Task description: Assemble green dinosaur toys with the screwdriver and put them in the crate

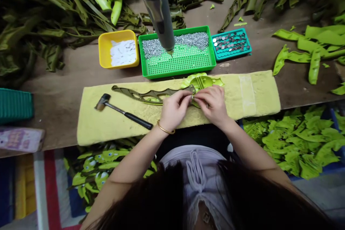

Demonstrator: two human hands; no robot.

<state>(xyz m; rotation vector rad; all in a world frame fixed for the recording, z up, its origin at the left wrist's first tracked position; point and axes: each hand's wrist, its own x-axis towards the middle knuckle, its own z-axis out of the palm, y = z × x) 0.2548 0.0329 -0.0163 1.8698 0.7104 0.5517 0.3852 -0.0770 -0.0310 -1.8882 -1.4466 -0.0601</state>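
Note:
My left hand [175, 107] and my right hand [213, 105] meet over the yellow padded cloth [258, 97], fingertips pinched close together. Something small and pale shows between them, too small to name. Under and just behind the fingers lies a bright green moulded plastic shell [203, 81], its hollow inside facing up. A dark olive curved plastic strip [142, 95] with openings runs left from it, its right end by my fingertips. To the left of my left hand, a small hammer [125, 113] with a black handle rests on the cloth.
Behind the cloth stand a yellow tub [118, 65] of white pieces, a green basket [178, 68] of screws and a teal tray [233, 55] of small metal discs. An electric screwdriver [161, 18] hangs above the basket. Olive and green plastic parts are heaped around; a phone [23, 139] lies left.

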